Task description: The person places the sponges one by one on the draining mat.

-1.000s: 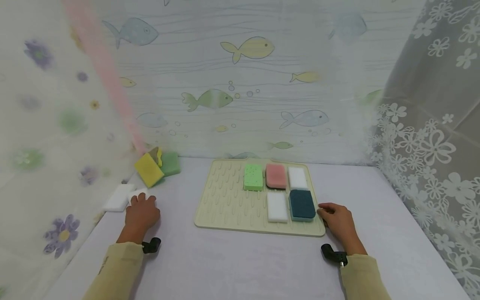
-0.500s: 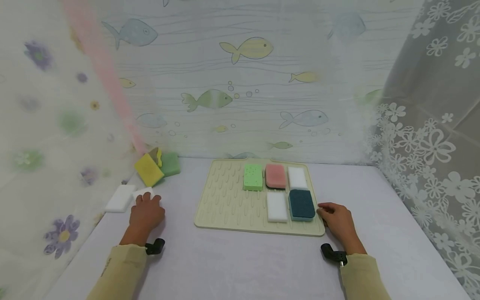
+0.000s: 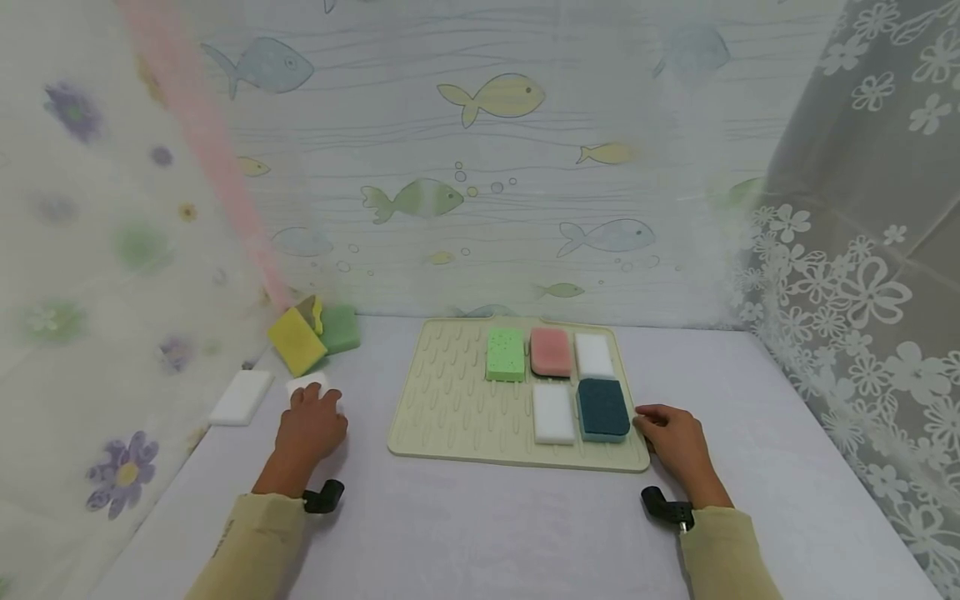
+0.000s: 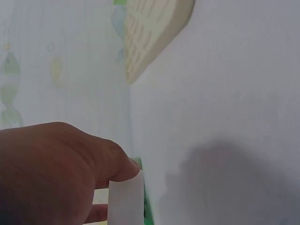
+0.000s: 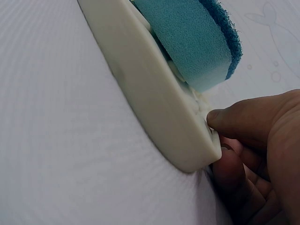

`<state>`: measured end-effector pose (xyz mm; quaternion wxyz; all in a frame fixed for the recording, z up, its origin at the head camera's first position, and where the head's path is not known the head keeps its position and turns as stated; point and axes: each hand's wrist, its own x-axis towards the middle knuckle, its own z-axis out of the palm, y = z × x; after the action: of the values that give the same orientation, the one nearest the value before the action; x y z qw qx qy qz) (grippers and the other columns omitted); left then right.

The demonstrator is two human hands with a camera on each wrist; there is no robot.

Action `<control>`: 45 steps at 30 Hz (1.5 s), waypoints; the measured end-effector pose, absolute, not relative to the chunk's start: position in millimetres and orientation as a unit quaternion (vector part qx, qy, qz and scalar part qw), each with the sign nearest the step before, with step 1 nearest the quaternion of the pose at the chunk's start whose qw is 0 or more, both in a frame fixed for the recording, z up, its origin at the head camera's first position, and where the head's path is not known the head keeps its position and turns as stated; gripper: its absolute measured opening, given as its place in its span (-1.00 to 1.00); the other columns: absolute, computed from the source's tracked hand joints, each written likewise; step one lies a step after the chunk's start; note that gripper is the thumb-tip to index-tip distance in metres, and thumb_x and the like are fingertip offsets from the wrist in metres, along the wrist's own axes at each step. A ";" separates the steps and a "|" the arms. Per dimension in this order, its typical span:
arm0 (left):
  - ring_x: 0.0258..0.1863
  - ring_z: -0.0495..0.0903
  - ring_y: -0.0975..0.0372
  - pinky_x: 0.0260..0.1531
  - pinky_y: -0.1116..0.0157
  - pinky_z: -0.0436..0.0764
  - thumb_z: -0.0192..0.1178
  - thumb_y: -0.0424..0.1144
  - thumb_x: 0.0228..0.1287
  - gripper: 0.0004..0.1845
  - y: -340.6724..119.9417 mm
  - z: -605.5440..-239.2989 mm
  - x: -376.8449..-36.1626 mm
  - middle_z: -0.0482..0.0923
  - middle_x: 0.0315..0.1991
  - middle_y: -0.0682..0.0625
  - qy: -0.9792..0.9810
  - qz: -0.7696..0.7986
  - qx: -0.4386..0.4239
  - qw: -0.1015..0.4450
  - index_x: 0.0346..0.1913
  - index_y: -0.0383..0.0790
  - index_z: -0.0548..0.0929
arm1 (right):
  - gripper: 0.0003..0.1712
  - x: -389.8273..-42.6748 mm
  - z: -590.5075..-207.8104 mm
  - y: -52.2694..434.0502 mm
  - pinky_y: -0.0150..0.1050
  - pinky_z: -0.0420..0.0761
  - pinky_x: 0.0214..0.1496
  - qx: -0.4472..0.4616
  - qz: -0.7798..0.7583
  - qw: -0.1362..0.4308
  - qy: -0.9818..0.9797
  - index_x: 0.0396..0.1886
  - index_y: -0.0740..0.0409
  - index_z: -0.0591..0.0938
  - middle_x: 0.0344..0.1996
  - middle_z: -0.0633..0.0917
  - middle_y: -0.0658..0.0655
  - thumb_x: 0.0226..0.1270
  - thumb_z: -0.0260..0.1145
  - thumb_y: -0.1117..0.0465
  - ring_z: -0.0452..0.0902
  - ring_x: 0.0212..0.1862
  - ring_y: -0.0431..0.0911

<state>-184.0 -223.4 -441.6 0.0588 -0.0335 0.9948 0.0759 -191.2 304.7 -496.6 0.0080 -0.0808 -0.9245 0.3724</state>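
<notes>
The left hand [image 3: 309, 427] covers most of a small white sponge [image 3: 309, 385]; only its far edge shows in the head view. In the left wrist view the fingers [image 4: 117, 164] pinch this sponge [image 4: 125, 201], which is cut off at the frame's bottom. It lies on the table [image 3: 480, 533], left of the drying mat [image 3: 450, 400].

The right hand [image 3: 672, 442] grips the mat's near right corner, thumb on the rim [image 5: 187, 140], fingers curled beneath and partly hidden.

On the mat: green sponge [image 3: 506, 354], pink sponge [image 3: 551, 351], two white sponges [image 3: 595, 355] [image 3: 553, 412], teal sponge [image 3: 603, 408]. Far left: another white sponge [image 3: 242, 397], yellow sponge [image 3: 297, 341]. Patterned curtains surround the table.
</notes>
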 end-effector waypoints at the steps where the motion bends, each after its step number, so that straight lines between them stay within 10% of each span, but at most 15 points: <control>1: 0.33 0.07 -0.36 0.12 -0.30 0.35 -0.01 -0.24 0.36 -0.52 -220.4 -440.8 -183.2 0.15 0.31 -0.46 0.995 0.077 -0.032 0.058 0.28 -0.40 0.38 | -0.57 -191.1 -496.5 304.6 -0.37 0.55 -0.37 -0.082 0.372 0.008 -0.925 0.11 0.25 0.62 -0.19 0.70 0.21 0.39 0.21 0.07 0.59 -0.29 -0.12; 45: 0.38 0.21 -0.16 0.16 -0.13 0.45 0.08 -0.20 0.37 -0.59 -109.2 -442.9 -173.7 0.28 0.34 -0.27 0.993 0.082 0.086 0.008 0.23 -0.21 0.50 | -0.59 -188.9 -494.6 305.6 -0.35 0.56 -0.36 -0.078 0.374 0.016 -0.924 0.10 0.27 0.62 -0.17 0.70 0.24 0.39 0.21 0.11 0.59 -0.26 -0.08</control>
<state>-173.7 -109.2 -442.9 0.0081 0.0862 0.9929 0.0819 -188.9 305.6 -494.6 0.0156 -0.0776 -0.9241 0.3738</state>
